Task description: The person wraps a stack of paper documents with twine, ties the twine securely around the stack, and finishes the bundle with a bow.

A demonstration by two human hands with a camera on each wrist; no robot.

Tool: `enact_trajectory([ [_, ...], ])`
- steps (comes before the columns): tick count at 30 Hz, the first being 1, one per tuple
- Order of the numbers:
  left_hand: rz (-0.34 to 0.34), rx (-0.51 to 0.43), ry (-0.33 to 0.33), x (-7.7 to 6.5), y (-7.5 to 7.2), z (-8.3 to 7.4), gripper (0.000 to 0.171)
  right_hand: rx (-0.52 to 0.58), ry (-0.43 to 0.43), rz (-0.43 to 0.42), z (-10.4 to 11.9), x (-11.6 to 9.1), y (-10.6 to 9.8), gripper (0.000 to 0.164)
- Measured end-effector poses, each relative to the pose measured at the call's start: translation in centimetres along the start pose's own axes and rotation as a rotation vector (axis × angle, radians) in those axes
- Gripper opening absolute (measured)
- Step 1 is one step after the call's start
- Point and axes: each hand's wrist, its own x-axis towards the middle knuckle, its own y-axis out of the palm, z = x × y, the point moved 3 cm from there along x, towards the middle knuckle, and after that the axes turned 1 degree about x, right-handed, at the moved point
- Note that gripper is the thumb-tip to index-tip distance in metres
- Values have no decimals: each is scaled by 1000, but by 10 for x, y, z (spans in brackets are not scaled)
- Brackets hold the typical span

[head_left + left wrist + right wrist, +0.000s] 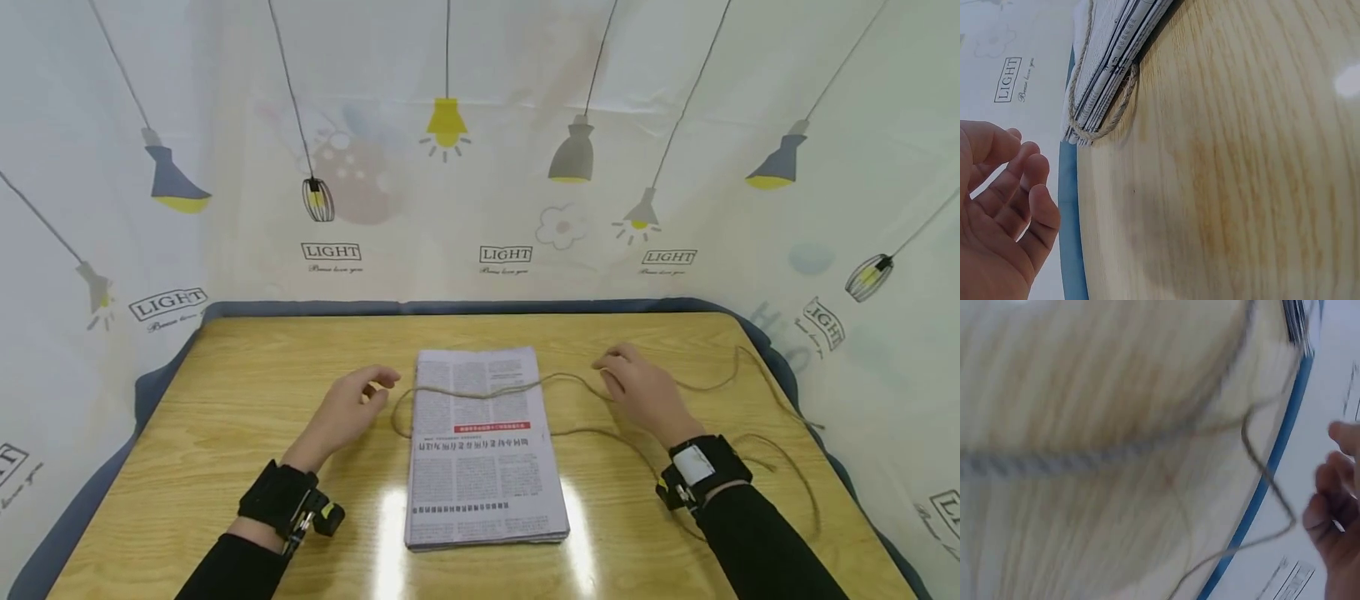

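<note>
A stack of folded newspapers [487, 487] lies on the wooden table with a loop of twine [480, 395]. One strand crosses the top sheet; the loop bends round the stack's left edge, and a lower strand emerges at the right. Just left of that bend hovers my left hand [347, 414], fingers loosely bent and holding nothing. In the left wrist view the twine [1127, 100] hugs the stack's corner, apart from the fingertips. My right hand [647, 393] is right of the stack, overlapping the upper strand in the head view; its loosely bent fingers [1329, 481] grip nothing.
The twine's long tail curls across the right side of the wooden table [262, 367], one end overhanging the right edge. Dark blue edging [525, 307] borders the table. Behind it hangs a pale curtain [420, 208] printed with lamps.
</note>
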Motion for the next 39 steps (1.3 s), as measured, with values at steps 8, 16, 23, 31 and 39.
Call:
enact_trajectory([
  [8, -12, -5, -2, -2, 0, 4, 26, 11, 142, 238, 3, -15, 21, 18],
  [16, -15, -9, 1, -3, 3, 7, 25, -100, 63, 199, -21, -30, 16, 6],
  [23, -7, -19, -4, -3, 7, 4, 25, -135, 133, 199, -45, -44, 11, 5],
  [31, 10, -27, -6, -6, 8, 4, 25, -141, 228, 179, -56, -51, 7, 4],
  [39, 10, -31, 16, -6, 9, 4, 25, -114, 262, 168, -48, -44, 8, 8],
])
